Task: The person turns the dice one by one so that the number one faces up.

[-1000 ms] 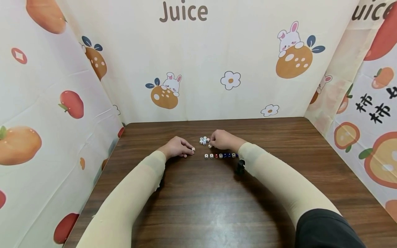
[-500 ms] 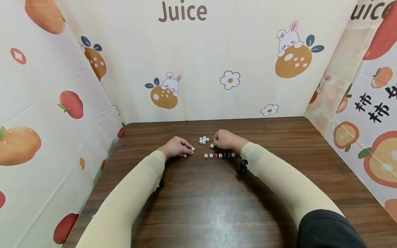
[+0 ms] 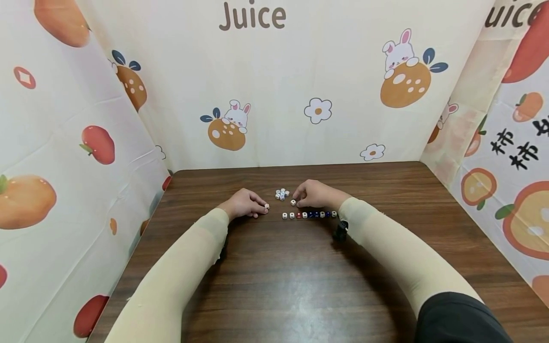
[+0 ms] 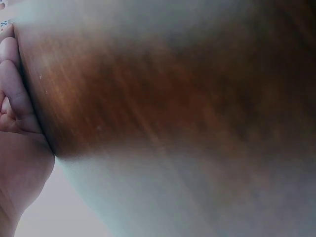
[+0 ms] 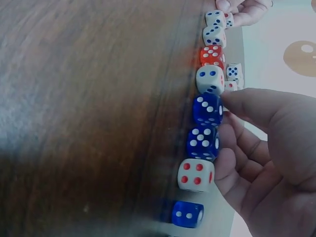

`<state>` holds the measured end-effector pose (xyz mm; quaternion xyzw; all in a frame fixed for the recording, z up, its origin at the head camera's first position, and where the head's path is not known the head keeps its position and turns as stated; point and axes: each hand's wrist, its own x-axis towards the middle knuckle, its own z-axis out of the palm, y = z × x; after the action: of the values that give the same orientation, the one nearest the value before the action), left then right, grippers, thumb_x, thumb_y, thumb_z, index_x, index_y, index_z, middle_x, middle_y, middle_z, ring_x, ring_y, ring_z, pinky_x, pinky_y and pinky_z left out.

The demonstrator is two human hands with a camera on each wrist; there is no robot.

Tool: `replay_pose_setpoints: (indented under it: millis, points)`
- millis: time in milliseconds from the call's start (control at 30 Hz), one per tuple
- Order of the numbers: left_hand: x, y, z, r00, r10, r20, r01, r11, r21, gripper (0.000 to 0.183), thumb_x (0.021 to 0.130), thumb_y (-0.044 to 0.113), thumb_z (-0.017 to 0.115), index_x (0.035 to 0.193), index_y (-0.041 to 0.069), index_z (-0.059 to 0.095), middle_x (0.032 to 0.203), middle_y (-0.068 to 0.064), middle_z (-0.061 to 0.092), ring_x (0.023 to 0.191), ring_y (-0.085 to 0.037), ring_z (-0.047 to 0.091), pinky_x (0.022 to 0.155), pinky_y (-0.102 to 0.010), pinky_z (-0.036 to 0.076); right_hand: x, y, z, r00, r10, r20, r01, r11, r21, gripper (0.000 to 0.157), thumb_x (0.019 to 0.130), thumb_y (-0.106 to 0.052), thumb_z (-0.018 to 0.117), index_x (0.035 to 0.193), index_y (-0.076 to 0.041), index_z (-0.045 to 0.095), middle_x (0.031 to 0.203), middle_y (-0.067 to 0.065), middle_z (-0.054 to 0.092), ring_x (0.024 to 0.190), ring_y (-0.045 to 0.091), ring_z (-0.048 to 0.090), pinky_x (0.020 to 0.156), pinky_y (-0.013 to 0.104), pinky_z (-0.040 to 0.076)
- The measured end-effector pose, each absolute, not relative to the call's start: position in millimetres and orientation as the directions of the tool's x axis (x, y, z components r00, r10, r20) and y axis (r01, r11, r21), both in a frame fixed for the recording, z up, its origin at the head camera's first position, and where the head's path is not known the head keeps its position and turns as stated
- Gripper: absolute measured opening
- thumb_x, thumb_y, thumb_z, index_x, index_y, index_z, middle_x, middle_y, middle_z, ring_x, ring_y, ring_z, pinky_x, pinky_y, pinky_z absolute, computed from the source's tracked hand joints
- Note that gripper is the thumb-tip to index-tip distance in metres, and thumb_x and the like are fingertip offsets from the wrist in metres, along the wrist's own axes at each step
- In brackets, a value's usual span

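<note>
In the head view, my left hand [image 3: 244, 203] pinches a white die [image 3: 267, 206] at its fingertips, left of the other dice. The left wrist view shows only the curled edge of that hand. My right hand [image 3: 316, 194] hovers behind a row of dice, its thumb and fingers spread apart beside a single white die [image 3: 293, 202]. Between them I see no die in the right wrist view. The row mixes white dice, a red die [image 5: 212, 56] and blue dice [image 5: 187, 214]. A small cluster of white dice [image 3: 282, 194] lies just behind, between the hands.
The dice lie toward the back of a dark brown wooden table [image 3: 274, 286]. A patterned cloth backdrop [image 3: 274, 71] rises along its rear edge and both sides. A black strap device [image 3: 340, 231] sits under my right wrist.
The single white die has shifted slightly right with my right hand. The right fingers have since spread and the hand drawn a little right, uncovering the row's right end. My left hand stays put.
</note>
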<state>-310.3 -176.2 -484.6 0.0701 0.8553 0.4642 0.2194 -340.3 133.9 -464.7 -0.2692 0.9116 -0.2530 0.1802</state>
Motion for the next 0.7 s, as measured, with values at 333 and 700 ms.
replay_pose_setpoints:
  millis: [333,700]
  points:
    - [-309.9,-175.4,-485.1,-0.896,0.319,-0.309,-0.085,0.559,0.825,0.019,0.097,0.018,0.093,0.113,0.009,0.09,0.106,-0.005,0.087,0.069,-0.008,0.071,0.069,-0.024,0.06,-335.7,131.6,-468.0,-0.816,-0.552,-0.169,-0.358,0.713,-0.602,0.017,0.102,-0.014,0.086,0.118,-0.009,0.09,0.101,0.003,0.086,0.083,0.01,0.072,0.077,0.028,0.059]
    - [-308.5,-176.1,-484.3,-0.896,0.329,-0.297,-0.066,0.565,0.823,0.02,0.097,0.019,0.093,0.114,0.009,0.09,0.108,-0.005,0.087,0.069,-0.007,0.071,0.068,-0.024,0.06,-334.2,132.5,-474.6,-0.84,-0.522,-0.148,-0.324,0.701,-0.635,0.013,0.101,-0.018,0.088,0.111,-0.01,0.091,0.093,0.001,0.085,0.078,0.009,0.07,0.075,0.026,0.057]
